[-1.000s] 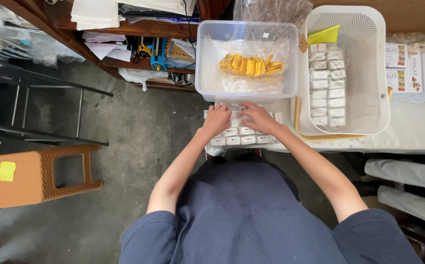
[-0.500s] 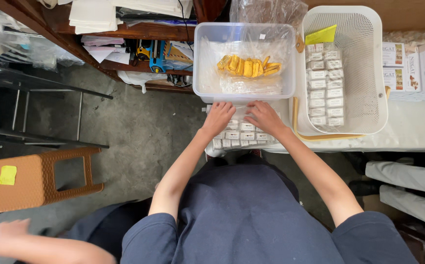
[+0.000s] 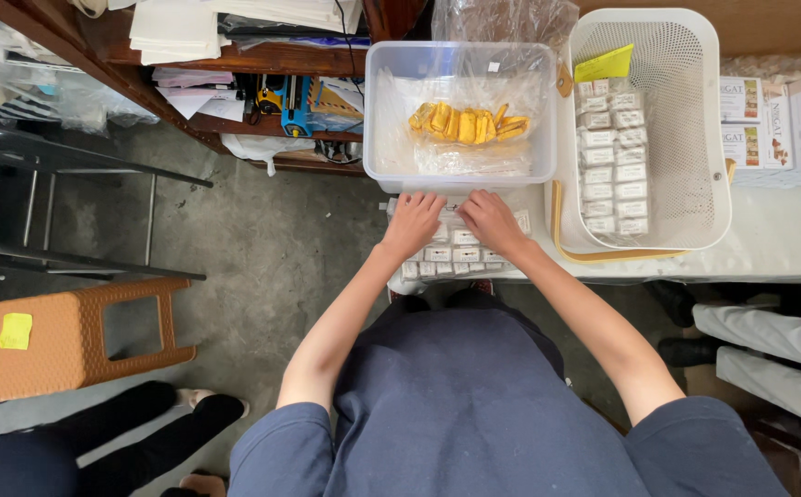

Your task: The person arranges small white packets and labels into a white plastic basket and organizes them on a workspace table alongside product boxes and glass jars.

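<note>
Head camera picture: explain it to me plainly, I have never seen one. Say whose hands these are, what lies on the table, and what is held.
The camera sits on a person's head and looks straight down, so you see their own arms and dark blue shirt. Their left hand and right hand rest flat on rows of small white wrapped packets at the edge of the pale table. Neither hand grips anything that I can see. Behind them stands a clear plastic tub holding yellow pieces in a bag. Beside it, a white perforated plastic basket holds more stacked packets.
</note>
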